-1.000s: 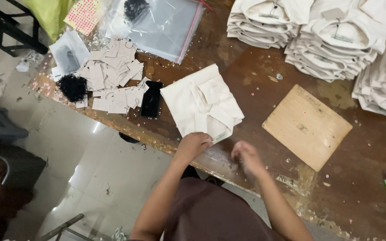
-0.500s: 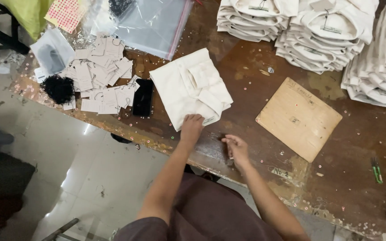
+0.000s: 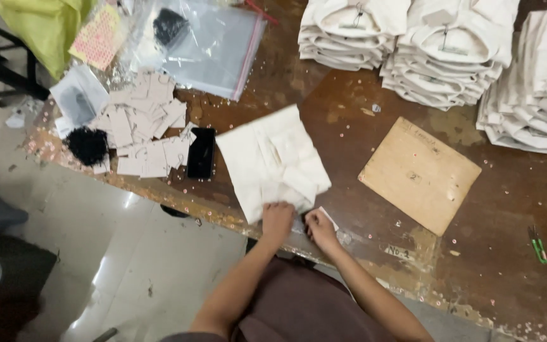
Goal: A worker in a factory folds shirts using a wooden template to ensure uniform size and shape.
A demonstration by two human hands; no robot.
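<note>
Your left hand (image 3: 278,220) presses the near edge of the folded cream garment (image 3: 272,161), which stretches away toward the far left across the surface (image 3: 349,120). Your right hand (image 3: 320,228), just beside it, has its fingers pinched together on a small white tag (image 3: 328,217) at the garment's near right corner.

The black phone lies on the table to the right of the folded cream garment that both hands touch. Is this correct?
Not quite. In the head view the black phone lies to the left of the folded cream garment. The left hand and right hand do touch its near edge.
</note>
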